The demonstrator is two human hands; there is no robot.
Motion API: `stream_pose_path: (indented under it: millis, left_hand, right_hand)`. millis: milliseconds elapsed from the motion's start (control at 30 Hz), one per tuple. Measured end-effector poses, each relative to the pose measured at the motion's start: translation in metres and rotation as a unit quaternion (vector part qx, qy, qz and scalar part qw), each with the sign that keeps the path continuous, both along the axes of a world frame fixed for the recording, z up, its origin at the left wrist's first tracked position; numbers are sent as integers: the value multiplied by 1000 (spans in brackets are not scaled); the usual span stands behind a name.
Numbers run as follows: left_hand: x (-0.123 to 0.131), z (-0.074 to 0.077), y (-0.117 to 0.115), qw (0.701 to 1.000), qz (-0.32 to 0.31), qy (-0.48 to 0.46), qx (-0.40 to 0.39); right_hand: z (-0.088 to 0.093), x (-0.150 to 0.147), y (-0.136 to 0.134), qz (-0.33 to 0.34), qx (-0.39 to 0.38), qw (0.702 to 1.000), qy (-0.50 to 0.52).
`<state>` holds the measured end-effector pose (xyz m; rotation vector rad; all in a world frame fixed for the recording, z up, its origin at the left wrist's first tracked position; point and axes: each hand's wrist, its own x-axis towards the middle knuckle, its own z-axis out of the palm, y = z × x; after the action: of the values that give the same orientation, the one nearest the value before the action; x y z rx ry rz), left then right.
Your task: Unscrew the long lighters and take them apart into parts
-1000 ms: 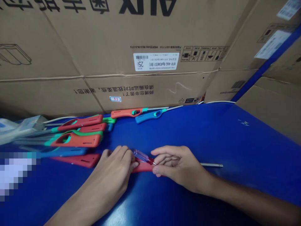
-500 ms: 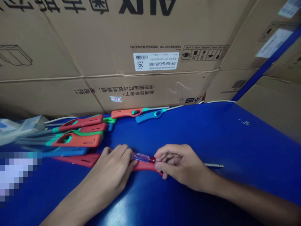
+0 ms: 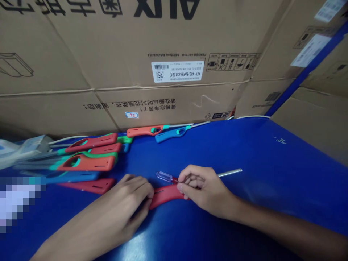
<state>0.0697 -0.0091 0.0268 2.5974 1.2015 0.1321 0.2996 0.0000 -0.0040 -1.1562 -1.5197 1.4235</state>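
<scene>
A red stick lighter lies across the blue tabletop in front of me, its metal tube emerging beyond my right hand. My right hand is closed, with a screwdriver held in the fingers along the lighter. The screwdriver's clear purple handle with a red collar points left; its shaft is hidden by the fingers. That same hand also covers the lighter's trigger end. At the butt of the lighter, my left hand has its fingers curled and closed against the red handle; the fingertips are partly hidden.
Several red, orange, green and blue stick lighters are piled on the left. An orange lighter and a blue lighter lie by the large cardboard box at the back. A pale packet is at far left.
My left hand has come off the screwdriver handle and moved slightly left and down to the lighter's butt. The lighter has tilted, its metal tube now angled upward to the right.
</scene>
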Motion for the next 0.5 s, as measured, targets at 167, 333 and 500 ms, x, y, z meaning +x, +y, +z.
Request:
stream_pose_path:
  millis: [167, 333, 500]
  left_hand:
    - [-9, -7, 0, 1000, 5, 1, -2]
    - [-18, -16, -2, 1000, 2, 15, -12]
    - [-4, -8, -1, 998, -25, 13, 51]
  right_hand:
    - [2, 1, -1, 2, 4, 1000, -8]
    - [2, 1, -1, 9, 7, 1000, -19]
    - [3, 0, -1, 10, 0, 1000, -14]
